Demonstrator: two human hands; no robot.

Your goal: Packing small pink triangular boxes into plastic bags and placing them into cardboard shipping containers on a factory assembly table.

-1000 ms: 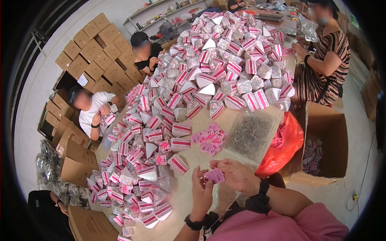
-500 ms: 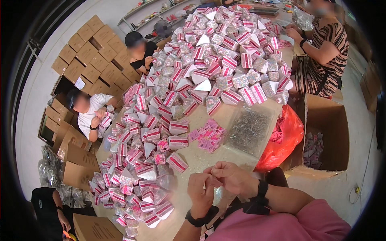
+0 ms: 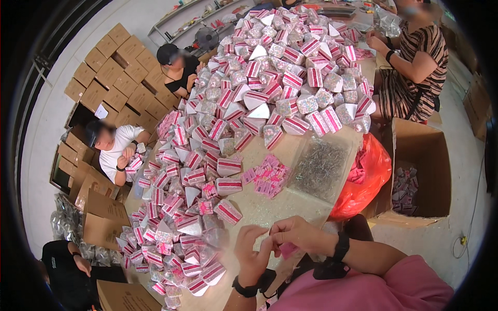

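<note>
Near the table's front edge my hands meet, fingertips close together. My right hand (image 3: 300, 232) is closed in a pinch, and a small pink card (image 3: 288, 250) hangs under its fingers. My left hand (image 3: 251, 255) faces it, thumb and forefinger curled toward the right fingertips; anything between them is too small to make out. Just beyond lies a loose pile of pink cards (image 3: 266, 177). Beside that pile, a clear shallow tray (image 3: 340, 193) holds many thin metallic pieces, perhaps pins. Wedge-shaped clear packs with pink-striped bands (image 3: 228, 211) are heaped left of my hands.
The heap of packs (image 3: 295, 78) covers most of the far table. A red plastic bag (image 3: 369, 179) and an open carton (image 3: 426, 173) stand at the right. Several people work around the table. Stacked cartons (image 3: 109, 72) and a fan (image 3: 206, 38) are behind.
My left hand has shifted slightly left and down, its fingers drawing a little apart from the right. The pink card now shows below my right fingers.
</note>
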